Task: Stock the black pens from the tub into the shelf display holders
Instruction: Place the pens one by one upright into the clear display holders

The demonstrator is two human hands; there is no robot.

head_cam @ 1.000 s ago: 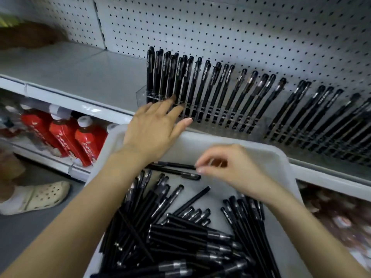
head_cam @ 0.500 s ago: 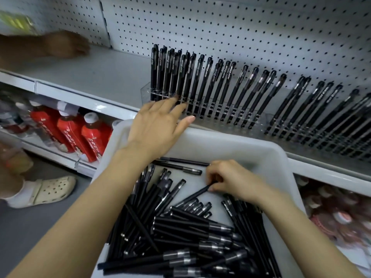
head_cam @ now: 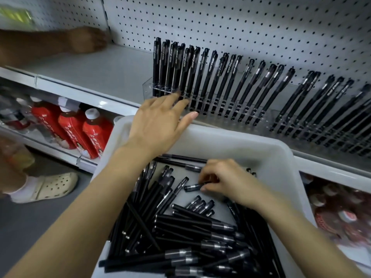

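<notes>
A white tub (head_cam: 251,145) in front of me holds several loose black pens (head_cam: 190,227). My right hand (head_cam: 226,183) is down inside the tub and its fingers pinch one black pen (head_cam: 191,187) near the tub's middle. My left hand (head_cam: 160,123) stretches flat over the tub's far rim, fingers straight, fingertips touching the clear display holder (head_cam: 200,101) on the shelf. Several black pens (head_cam: 220,77) stand tilted in the holder's slots, in a row running to the right.
The grey shelf (head_cam: 96,73) left of the holder is bare, with white pegboard (head_cam: 241,27) behind. Another person's hand (head_cam: 86,40) rests on it at far left. Red bottles (head_cam: 80,129) stand on the lower shelf. A foot in a cream clog (head_cam: 52,186) is on the floor.
My right hand dropped from the tub's far side into the pen pile and took hold of one pen. My left hand stayed at the holder. The other person's hand moved right along the shelf.
</notes>
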